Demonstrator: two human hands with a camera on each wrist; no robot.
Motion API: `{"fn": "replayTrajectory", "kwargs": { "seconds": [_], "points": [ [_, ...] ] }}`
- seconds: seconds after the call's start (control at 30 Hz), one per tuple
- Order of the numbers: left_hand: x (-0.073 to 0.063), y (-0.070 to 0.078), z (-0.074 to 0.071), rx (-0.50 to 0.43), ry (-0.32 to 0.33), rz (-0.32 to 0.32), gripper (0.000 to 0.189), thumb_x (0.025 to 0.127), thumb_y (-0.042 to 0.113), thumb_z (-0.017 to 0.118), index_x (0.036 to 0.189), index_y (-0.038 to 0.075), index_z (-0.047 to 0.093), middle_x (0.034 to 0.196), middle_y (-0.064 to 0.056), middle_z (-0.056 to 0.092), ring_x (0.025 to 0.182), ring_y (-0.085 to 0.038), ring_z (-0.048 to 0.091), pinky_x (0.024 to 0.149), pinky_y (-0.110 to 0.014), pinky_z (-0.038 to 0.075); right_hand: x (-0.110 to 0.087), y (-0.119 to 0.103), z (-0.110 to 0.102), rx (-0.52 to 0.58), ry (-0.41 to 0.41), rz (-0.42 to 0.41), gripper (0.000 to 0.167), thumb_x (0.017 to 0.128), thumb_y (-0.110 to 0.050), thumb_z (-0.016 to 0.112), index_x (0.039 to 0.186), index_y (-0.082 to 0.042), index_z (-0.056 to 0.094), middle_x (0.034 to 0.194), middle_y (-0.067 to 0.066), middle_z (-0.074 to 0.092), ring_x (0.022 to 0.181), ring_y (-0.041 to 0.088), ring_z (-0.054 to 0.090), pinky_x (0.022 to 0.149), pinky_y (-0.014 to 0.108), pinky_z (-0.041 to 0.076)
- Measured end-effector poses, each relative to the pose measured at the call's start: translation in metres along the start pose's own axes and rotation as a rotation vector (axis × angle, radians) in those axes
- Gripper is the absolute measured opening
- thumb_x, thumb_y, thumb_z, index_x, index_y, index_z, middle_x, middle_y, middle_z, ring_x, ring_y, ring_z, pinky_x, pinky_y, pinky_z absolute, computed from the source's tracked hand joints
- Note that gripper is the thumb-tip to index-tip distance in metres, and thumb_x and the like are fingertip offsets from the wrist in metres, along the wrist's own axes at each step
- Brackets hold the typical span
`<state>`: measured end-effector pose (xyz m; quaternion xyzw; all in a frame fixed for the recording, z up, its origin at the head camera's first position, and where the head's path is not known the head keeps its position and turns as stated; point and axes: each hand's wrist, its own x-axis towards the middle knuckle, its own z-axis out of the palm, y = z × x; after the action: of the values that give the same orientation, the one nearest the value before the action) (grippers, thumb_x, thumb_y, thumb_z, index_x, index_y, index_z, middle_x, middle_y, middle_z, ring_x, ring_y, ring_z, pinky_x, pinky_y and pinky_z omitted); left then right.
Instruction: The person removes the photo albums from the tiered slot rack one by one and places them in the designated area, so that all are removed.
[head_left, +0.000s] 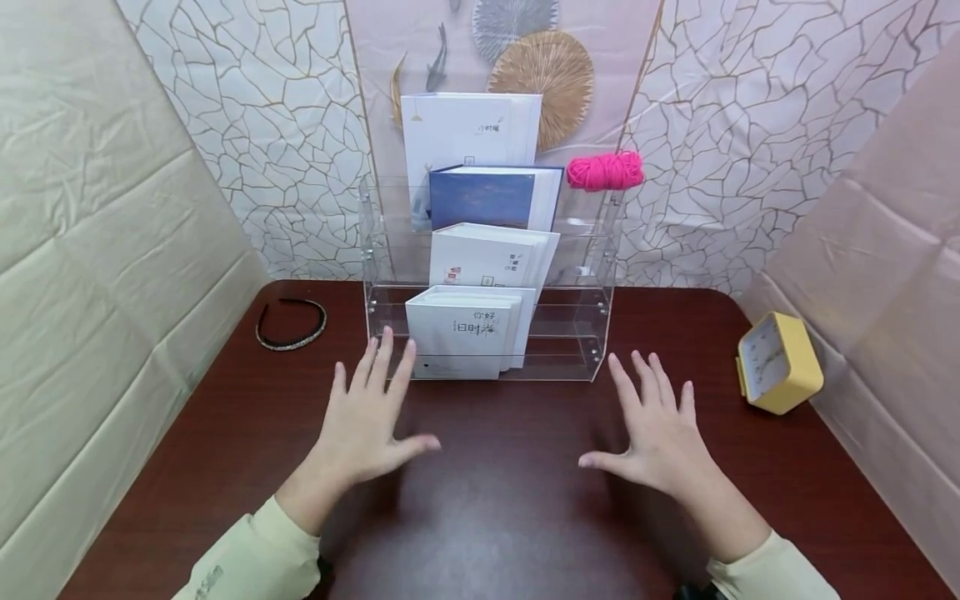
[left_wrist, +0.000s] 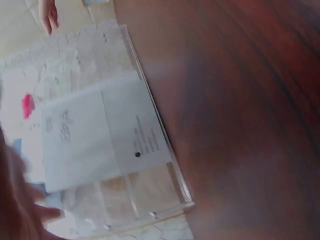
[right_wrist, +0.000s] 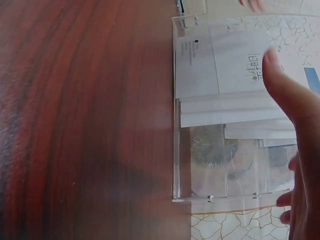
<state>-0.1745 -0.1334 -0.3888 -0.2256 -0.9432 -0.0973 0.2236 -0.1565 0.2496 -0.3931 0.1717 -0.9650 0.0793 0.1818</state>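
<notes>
Your left hand (head_left: pixel 363 429) and right hand (head_left: pixel 660 440) are spread wide and hold nothing, one near each near corner of the clear plastic stepped rack (head_left: pixel 561 367) at the far middle of the shiny dark red table (head_left: pixel 480 517). The white book with black writing (head_left: pixel 459 340) stands in its nearest row, left of middle, by your left fingers; I can't tell if they touch the rack. Go slowly with loose fingers, I think, so you don't bump that book or the bright pink yarn bundle (head_left: pixel 606 171) at the far right.
</notes>
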Motion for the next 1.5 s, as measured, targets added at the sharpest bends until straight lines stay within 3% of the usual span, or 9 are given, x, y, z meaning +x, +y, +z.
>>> {"fn": "replayTrajectory", "kwargs": {
  "seconds": [0.17,0.27,0.43,0.53,0.7,0.9,1.07,1.2,1.5],
  "points": [
    [0.029,-0.029,-0.013,-0.421,0.292,-0.151,0.077,0.094,0.054,0.041,0.149,0.004,0.019,0.153,-0.012,0.017,0.137,-0.031,0.019,0.106,-0.053,0.02,0.024,0.003,0.0,0.339,0.096,-0.013,0.1,0.065,-0.044,0.082,0.14,0.0,0.034,0.131,0.023,0.04,0.12,0.039,0.037,0.092,0.059,0.032],
    [0.055,-0.052,-0.017,-0.631,0.36,-0.308,0.066,0.096,0.039,0.049,0.147,0.004,0.026,0.149,-0.013,0.028,0.135,-0.03,0.026,0.105,-0.048,0.025,0.045,-0.001,0.003,0.548,0.136,0.012,0.077,0.07,-0.022,0.082,0.13,0.005,0.041,0.124,0.022,0.047,0.115,0.035,0.044,0.091,0.05,0.037],
    [0.092,-0.082,-0.003,-0.869,0.215,-0.551,0.065,0.094,0.031,0.056,0.147,0.006,0.027,0.144,-0.021,0.033,0.13,-0.036,0.034,0.103,-0.044,0.031,0.077,-0.018,0.008,0.754,0.125,0.073,0.058,0.078,-0.014,0.076,0.125,0.004,0.045,0.12,0.02,0.056,0.112,0.032,0.052,0.091,0.048,0.041],
    [0.106,-0.09,0.009,-0.953,0.136,-0.629,0.067,0.094,0.029,0.056,0.147,0.004,0.025,0.142,-0.025,0.034,0.129,-0.036,0.035,0.103,-0.04,0.032,0.095,-0.031,0.01,0.886,0.092,0.11,0.053,0.082,-0.01,0.072,0.124,0.005,0.045,0.118,0.022,0.057,0.112,0.036,0.052,0.092,0.051,0.04],
    [0.118,-0.088,0.024,-0.894,0.094,-0.66,0.055,0.096,0.027,0.053,0.142,0.001,0.037,0.131,-0.023,0.049,0.122,-0.03,0.046,0.098,-0.04,0.038,0.114,-0.043,0.015,1.012,0.007,0.173,0.049,0.083,-0.008,0.071,0.121,0.01,0.045,0.115,0.03,0.056,0.108,0.043,0.053,0.09,0.055,0.039],
    [0.123,-0.086,0.03,-0.737,0.102,-0.636,0.032,0.097,0.018,0.045,0.122,0.001,0.057,0.107,-0.02,0.063,0.098,-0.03,0.057,0.084,-0.043,0.046,0.132,-0.039,0.054,0.952,-0.022,0.211,0.048,0.079,-0.02,0.076,0.113,0.002,0.052,0.106,0.02,0.062,0.097,0.032,0.06,0.081,0.04,0.048],
    [0.123,-0.092,0.028,-0.667,0.111,-0.586,0.03,0.098,0.011,0.041,0.117,-0.001,0.06,0.083,-0.02,0.062,0.084,-0.029,0.058,0.075,-0.042,0.047,0.139,-0.05,0.075,0.889,0.075,0.26,0.055,0.069,-0.03,0.084,0.108,-0.007,0.053,0.099,0.011,0.065,0.088,0.024,0.062,0.072,0.034,0.049],
    [0.122,-0.094,0.028,-0.628,0.102,-0.54,0.027,0.097,0.008,0.042,0.113,-0.003,0.06,0.055,-0.008,0.046,0.066,-0.029,0.052,0.065,-0.04,0.045,0.139,-0.062,0.085,0.83,0.197,0.292,0.061,0.063,-0.032,0.087,0.106,-0.008,0.051,0.096,0.008,0.067,0.085,0.02,0.061,0.065,0.031,0.046],
    [0.122,-0.097,0.027,-0.569,0.144,-0.458,0.021,0.091,0.001,0.047,0.103,-0.007,0.062,0.054,-0.011,0.05,0.064,-0.027,0.051,0.062,-0.039,0.044,0.148,-0.075,0.089,0.875,0.329,0.308,0.053,0.064,-0.02,0.087,0.099,-0.005,0.05,0.085,0.01,0.066,0.076,0.019,0.061,0.06,0.027,0.044]
  ]
}}
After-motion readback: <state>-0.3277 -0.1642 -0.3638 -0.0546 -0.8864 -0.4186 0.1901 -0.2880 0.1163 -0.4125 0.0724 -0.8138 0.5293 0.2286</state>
